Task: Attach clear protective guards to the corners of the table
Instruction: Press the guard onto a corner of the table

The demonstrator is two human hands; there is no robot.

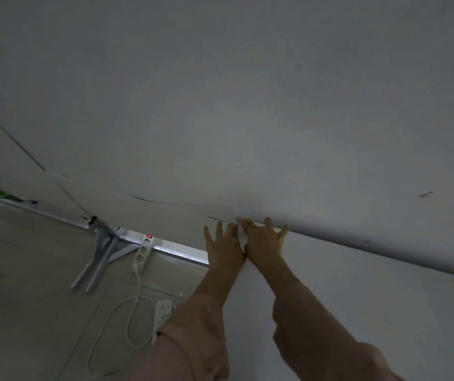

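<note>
White bench (357, 312), dim room. Left hand (221, 243) and right hand (264, 240), fingers spread, press the clear guard (242, 235) at its far corner. Power strip (143, 250) and cable (135, 312) on the floor left.

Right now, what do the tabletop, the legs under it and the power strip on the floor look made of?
Tabletop: probably laminated board, matte white, with faint scuff marks. Legs: metal by the look, silvery grey straight bars with a dull sheen. Power strip: white plastic, a smooth moulded body.
</note>
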